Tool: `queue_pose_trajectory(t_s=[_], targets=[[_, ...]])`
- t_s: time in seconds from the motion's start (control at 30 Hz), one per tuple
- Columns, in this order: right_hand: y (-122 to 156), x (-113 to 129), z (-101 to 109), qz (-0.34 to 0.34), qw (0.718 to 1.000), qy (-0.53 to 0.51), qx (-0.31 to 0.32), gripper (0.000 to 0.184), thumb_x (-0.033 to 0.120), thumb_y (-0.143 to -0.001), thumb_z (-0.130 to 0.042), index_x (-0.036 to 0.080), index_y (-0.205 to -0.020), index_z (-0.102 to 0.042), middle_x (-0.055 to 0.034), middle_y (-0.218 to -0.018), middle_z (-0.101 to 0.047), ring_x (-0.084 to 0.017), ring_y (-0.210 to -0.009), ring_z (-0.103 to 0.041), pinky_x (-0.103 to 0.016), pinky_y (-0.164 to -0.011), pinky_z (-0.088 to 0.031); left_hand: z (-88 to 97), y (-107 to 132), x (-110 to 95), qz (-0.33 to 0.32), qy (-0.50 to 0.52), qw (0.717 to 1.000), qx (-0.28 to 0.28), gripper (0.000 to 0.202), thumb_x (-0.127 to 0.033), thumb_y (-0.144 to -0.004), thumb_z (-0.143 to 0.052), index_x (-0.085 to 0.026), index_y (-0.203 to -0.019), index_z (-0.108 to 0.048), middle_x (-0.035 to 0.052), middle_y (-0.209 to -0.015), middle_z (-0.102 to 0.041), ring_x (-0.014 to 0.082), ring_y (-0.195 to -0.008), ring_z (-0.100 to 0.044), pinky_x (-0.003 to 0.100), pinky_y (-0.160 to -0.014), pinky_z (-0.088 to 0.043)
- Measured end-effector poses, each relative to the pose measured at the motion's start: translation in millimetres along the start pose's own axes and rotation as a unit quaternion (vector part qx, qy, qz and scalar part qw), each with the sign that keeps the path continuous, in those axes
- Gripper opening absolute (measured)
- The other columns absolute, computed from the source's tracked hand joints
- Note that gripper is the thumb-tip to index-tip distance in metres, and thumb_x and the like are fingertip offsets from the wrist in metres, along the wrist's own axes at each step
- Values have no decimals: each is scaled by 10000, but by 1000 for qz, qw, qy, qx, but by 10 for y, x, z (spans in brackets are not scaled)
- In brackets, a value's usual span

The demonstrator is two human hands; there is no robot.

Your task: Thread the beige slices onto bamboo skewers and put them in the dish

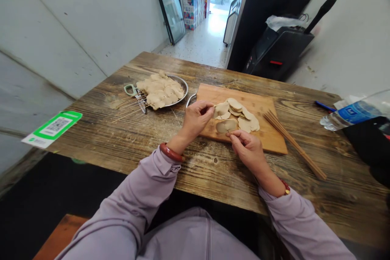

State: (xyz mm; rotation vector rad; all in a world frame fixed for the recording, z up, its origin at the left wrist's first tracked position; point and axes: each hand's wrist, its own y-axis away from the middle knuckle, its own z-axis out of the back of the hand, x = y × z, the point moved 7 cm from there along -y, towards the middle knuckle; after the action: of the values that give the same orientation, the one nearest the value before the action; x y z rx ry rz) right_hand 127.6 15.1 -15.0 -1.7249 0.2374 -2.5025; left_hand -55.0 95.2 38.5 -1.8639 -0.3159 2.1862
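My left hand [197,118] is closed in a pinch over the left side of a wooden cutting board [204,93]. Its fingertips meet the edge of a thin beige slice [221,109]. Lower and to the right, my right hand [248,148] pinches the near edge of another beige slice [226,126], which is tilted above the board. A thin stick seems to show at those fingertips, too small to be sure. A loose pile of similar slices [248,122] lies just beyond. Bare bamboo skewers [294,144] rest in a bundle across the board's right edge.
Left of the board, a metal plate [184,85] holds heaped skewered slices [161,88], their sticks pointing left. Scissors [130,89] lie beside it. A QR-code card [57,126] sits at the table's left edge, a water bottle [350,114] at the right.
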Motion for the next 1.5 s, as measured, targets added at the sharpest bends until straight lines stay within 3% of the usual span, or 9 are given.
queue_pose_trajectory(t_s=[0.27, 0.43, 0.57, 0.7, 0.87, 0.93, 1.13, 1.27, 1.5], targets=[[-4, 4, -22, -7, 1000, -23, 7, 265, 417, -918, -592, 193, -827, -700, 51, -482, -527, -108, -421, -442, -251, -459, -318, -42, -15, 127, 30, 26, 999, 21, 104, -185, -786, -721, -187, -694, -769, 5, -674, -665, 130, -656, -532, 245, -655, -403], [-18, -8, -58, -33, 997, -69, 16, 318, 493, -908, -609, 187, -849, -675, 66, -461, -502, -96, -394, -420, -239, -434, -303, -101, 18, 186, 92, 83, 991, 44, 86, -216, -755, -767, -162, -688, -766, 6, -665, -657, 119, -645, -519, 234, -625, -389], [-35, -15, -90, -65, 990, -121, 26, 385, 561, -879, -637, 177, -868, -659, 81, -445, -472, -77, -371, -358, -220, -399, -240, -150, 32, 217, 143, 172, 972, 70, 137, -274, -718, -822, -146, -735, -774, 15, -714, -683, 108, -670, -538, 220, -638, -411], [-39, -36, -110, -99, 980, -172, 24, 433, 609, -855, -646, 178, -900, -646, 95, -438, -458, -62, -347, -303, -204, -367, -192, -188, 48, 277, 201, 276, 937, 71, 359, -427, -670, -883, -146, -872, -784, 34, -841, -720, 104, -717, -585, 214, -657, -450], [-34, -27, -141, -113, 976, -185, 34, 450, 621, -840, -659, 178, -919, -653, 96, -442, -464, -58, -337, -300, -193, -349, -191, -344, 130, 280, 220, 304, 916, 141, 411, -420, -602, -947, -134, -697, -666, -20, -692, -606, 65, -622, -513, 189, -580, -404], [-33, -16, -152, -116, 975, -185, 43, 462, 629, -829, -665, 177, -924, -657, 100, -440, -459, -56, -333, -293, -193, -346, -186, -356, 137, 285, 218, 309, 915, 142, 413, -385, -603, -951, -137, -652, -624, -35, -663, -579, 57, -609, -503, 185, -580, -405], [-30, -12, -173, -123, 970, -204, 58, 442, 629, -825, -666, 194, -902, -639, 111, -439, -430, -56, -334, -279, -199, -343, -171, -344, 130, 342, 238, 308, 912, 131, 328, -304, -610, -940, -143, -792, -721, -18, -741, -667, 72, -634, -573, 196, -607, -447], [-31, -16, -155, -119, 971, -202, 49, 416, 602, -837, -663, 194, -913, -636, 108, -451, -436, -61, -344, -293, -200, -349, -191, -369, 142, 341, 250, 321, 905, 128, 297, -284, -628, -937, -143, -755, -708, -17, -730, -667, 78, -643, -585, 195, -619, -470], [-34, 51, -166, -83, 981, -166, 55, 410, 593, -871, -631, 188, -932, -644, 97, -474, -448, -70, -387, -343, -209, -392, -240, -434, 134, 350, 277, 377, 875, 121, 273, -369, -748, -874, -138, -811, -744, 33, -781, -729, 126, -708, -650, 236, -696, -553]])
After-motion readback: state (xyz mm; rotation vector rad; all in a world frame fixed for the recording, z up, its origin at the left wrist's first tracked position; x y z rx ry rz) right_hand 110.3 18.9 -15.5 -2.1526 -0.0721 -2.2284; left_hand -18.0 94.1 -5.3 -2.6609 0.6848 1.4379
